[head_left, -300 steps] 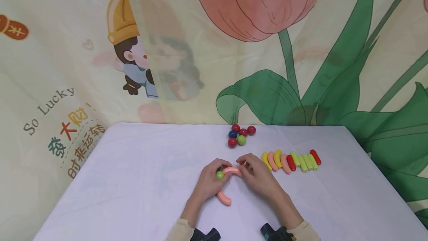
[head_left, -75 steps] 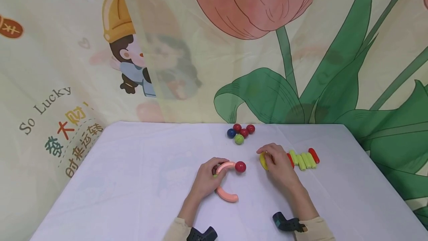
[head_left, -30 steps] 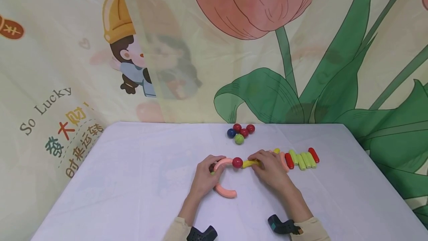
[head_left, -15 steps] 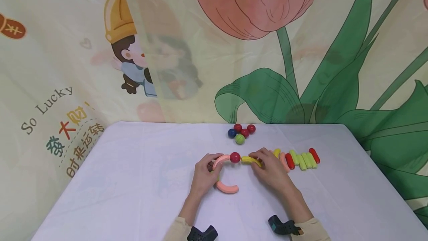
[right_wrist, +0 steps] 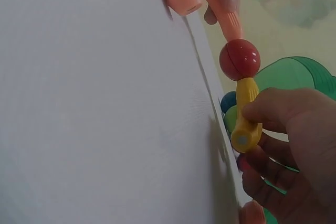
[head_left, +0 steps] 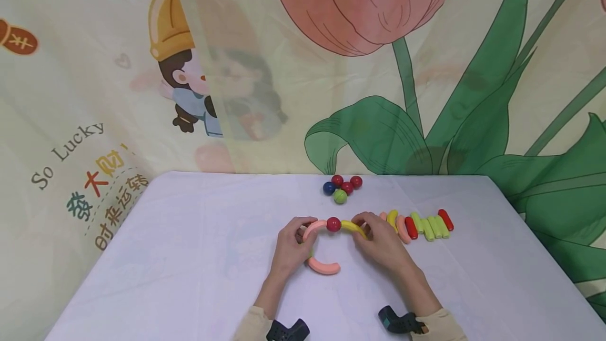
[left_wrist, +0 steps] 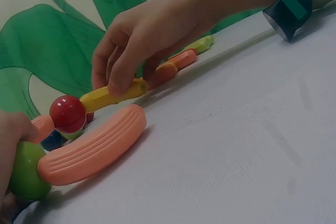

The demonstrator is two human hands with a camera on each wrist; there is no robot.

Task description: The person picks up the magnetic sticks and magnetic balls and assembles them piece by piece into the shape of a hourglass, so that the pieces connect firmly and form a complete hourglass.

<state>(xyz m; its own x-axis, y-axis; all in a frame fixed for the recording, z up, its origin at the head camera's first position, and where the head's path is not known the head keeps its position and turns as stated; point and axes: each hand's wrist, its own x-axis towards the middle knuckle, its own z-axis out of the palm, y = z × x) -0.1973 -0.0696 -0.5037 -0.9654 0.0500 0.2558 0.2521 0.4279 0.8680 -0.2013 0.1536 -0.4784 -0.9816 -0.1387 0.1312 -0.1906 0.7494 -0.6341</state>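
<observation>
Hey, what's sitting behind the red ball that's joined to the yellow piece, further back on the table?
Behind the red ball sits a cluster of loose balls: two or three red, one blue, one green. Whether another lies hidden among them cannot be seen. The right hand grips the yellow piece.

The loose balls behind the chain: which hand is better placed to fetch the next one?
Probably the right hand: it sits nearer the loose balls, while the left hand grips the pink curved plastic rod, steadying it.
</observation>
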